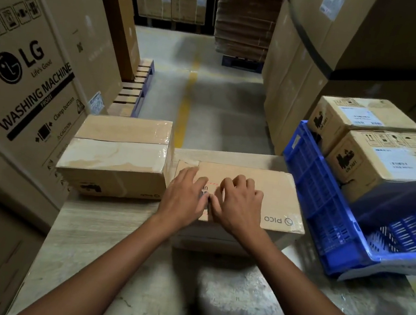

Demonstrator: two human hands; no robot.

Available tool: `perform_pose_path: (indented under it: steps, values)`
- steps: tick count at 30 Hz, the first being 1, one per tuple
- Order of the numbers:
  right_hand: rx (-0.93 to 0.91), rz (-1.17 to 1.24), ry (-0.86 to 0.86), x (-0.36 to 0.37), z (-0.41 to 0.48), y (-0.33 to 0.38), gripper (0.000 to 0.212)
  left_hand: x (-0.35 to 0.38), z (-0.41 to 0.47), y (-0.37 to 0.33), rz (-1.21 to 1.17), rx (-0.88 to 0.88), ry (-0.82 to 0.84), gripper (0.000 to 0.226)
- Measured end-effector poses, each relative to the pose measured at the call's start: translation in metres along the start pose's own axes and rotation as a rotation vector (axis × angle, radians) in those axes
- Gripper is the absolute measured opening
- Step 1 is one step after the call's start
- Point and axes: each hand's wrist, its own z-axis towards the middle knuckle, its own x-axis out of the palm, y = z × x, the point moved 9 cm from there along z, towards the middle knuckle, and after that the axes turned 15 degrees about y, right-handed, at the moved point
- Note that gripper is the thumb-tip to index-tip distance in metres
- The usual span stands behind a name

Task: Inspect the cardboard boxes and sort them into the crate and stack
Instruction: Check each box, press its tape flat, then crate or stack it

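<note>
The box (276, 192) under inspection lies flat at 12 o'clock on the worktop (160, 270), straight ahead of the person, with "PICO" printed upside down on its near right corner. Both hands are on its top.

The left hand (183, 199) lies palm down, its fingers (188, 174) nearly straight and spread, pressing on the left part of the lid. The right hand (239, 205) sits just beside it. Its fingers (240, 181) are bent at the knuckles with the tips on the cardboard. The two thumbs meet at the seam near the middle of the lid. Whether the right thumb pinches anything there cannot be told.

At 10 o'clock a taped box (120, 153) stands on the worktop, taller than the first. It is just beside the first box's left edge, and shiny tape runs across its top.

At 2 o'clock a blue crate (315, 198) sits at the right edge of the worktop, near the box's right end. Two boxes stand in its far part, one behind (360, 119) and one in front (391, 165), both with white labels on top. The crate's near part shows its slotted bottom.

At 9 o'clock a large carton (27, 75) marked "LG Washing Machine" rises beside the worktop. Past the worktop at 12 o'clock a yellow line (185, 107) runs along the floor between stacks of cartons.
</note>
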Motion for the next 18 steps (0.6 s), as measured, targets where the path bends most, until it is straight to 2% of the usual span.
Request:
perform_pose_path:
  steps: [2, 4, 8, 12, 15, 18]
  values:
    - [-0.005, 0.025, 0.121, 0.013, 0.008, 0.0, 0.054, 0.012, 0.008, 0.001, 0.019, -0.02, 0.108, 0.053]
    - [-0.015, 0.062, 0.219, 0.027, 0.011, -0.001, 0.066, 0.023, 0.011, 0.003, 0.068, -0.038, 0.178, 0.057]
    - [-0.019, 0.077, 0.253, 0.027, 0.015, -0.002, 0.074, 0.024, 0.016, 0.006, 0.125, -0.06, 0.243, 0.057]
    - [-0.074, 0.055, 0.248, 0.01, 0.021, -0.009, 0.066, 0.019, 0.024, -0.003, 0.108, -0.138, 0.276, 0.055]
    - [-0.112, 0.126, 0.255, 0.001, 0.024, -0.029, 0.057, 0.017, 0.034, -0.02, 0.09, -0.205, 0.254, 0.056]
    - [-0.031, 0.113, 0.261, 0.003, 0.021, -0.066, 0.06, 0.025, 0.045, -0.055, 0.064, -0.079, 0.252, 0.057]
